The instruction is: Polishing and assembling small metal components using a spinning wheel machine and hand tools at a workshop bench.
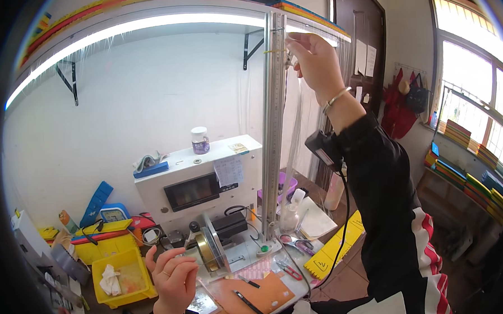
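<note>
My right hand (317,61) is raised to the top of a tall upright metal post with a ruled scale (274,128). Its thumb and fingertips are pinched together just right of the post, beside small metal fittings; anything between them is too fine to make out. Low in front of the machine, my left hand (175,281) has thumb and forefinger drawn close together and the other fingers bent. Whatever it pinches cannot be seen. Nearest to it is a brass-coloured wheel (208,251) with a clear disc, mounted on the white machine (152,189) with a dark screen.
A yellow bin (123,300) with a white cloth stands at left. Tweezers (249,304), red-handled snips (290,271) and scissors (297,243) lie on the bench. A yellow board (337,246) lies to the right. A black cable (346,209) hangs beside my right arm. A lit shelf runs overhead.
</note>
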`<state>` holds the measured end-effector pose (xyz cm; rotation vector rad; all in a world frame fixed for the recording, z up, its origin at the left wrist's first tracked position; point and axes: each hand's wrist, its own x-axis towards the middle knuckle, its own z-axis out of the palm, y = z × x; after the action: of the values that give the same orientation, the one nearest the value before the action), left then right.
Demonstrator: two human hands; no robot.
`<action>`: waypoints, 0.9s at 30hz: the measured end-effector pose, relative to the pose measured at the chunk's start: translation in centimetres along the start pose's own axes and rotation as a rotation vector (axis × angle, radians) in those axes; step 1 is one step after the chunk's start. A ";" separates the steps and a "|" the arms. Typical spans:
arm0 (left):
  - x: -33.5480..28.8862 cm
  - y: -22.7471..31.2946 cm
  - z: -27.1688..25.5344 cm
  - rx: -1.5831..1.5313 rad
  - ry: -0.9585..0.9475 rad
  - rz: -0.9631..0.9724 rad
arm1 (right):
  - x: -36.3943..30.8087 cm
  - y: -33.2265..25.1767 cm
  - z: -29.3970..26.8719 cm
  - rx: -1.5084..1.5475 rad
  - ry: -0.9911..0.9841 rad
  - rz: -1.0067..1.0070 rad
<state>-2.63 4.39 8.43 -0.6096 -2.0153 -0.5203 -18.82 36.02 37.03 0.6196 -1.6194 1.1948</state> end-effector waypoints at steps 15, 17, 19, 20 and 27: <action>-0.1 1.3 -0.7 -0.054 -0.064 0.031 | 1.1 -0.3 4.5 -0.480 0.269 0.032; 0.2 1.8 -0.3 -0.058 -0.075 0.041 | 1.4 0.9 4.8 -0.385 0.304 0.057; 0.5 2.0 0.2 -0.058 -0.078 0.048 | 1.9 2.2 5.2 -0.162 0.350 0.130; 0.4 2.1 0.4 -0.051 -0.072 0.051 | 1.5 2.3 5.2 -0.163 0.341 0.144; 0.7 2.4 0.6 -0.040 -0.067 0.065 | 1.8 -0.2 4.7 -0.527 0.270 -0.106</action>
<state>-1.89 6.77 9.01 -0.7235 -2.0447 -0.5083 -21.28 31.90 38.61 0.1929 -1.5576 0.6935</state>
